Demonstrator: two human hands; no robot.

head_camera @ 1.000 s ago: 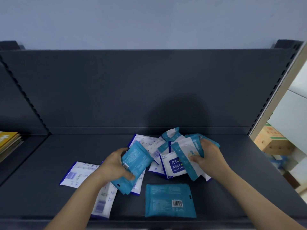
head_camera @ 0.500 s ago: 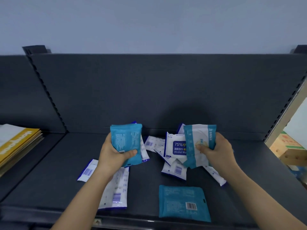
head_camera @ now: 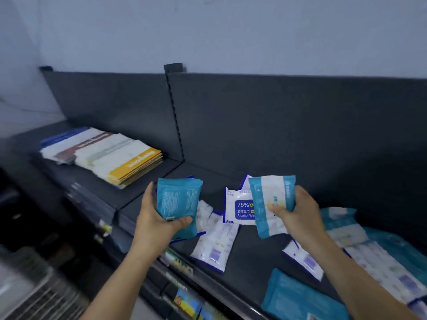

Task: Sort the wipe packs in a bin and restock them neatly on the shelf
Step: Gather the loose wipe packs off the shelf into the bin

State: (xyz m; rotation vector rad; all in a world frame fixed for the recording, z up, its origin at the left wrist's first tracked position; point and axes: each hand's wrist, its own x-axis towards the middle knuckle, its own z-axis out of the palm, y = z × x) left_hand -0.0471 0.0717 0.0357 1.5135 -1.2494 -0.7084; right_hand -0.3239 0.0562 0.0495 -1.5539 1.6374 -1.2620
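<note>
Nearest you, the flat teal pack (head_camera: pixel 298 299) lies on the shelf (head_camera: pixel 251 264), front-right of the alcohol pack (head_camera: pixel 238 209). One white pack (head_camera: pixel 215 245) lies just in front of the alcohol pack, and a second white pack (head_camera: pixel 302 257) is front-right of it.

Your left hand (head_camera: pixel 157 218), left of the alcohol pack, grips the teal stack (head_camera: pixel 179 204). The thumb is across the lower edge, and there looks to be more than one pack in that grip. Your right hand (head_camera: pixel 298 211) pinches the teal-white pack (head_camera: pixel 270 199), which overlaps the alcohol pack's right edge.

More loose packs (head_camera: pixel 344 229) lie right of the alcohol pack, and booklets (head_camera: pixel 108 155) sit far left and behind it.

Handling, my read: these are light, soft film pouches with slick faces.
- They'll sag if you hold them by a corner, and they'll slide in a stack.
- Grip across the mid-body, thumb on one face and fingers on the other.
- Stay off the crimped end seals.
- Square the stack before setting it down.
</note>
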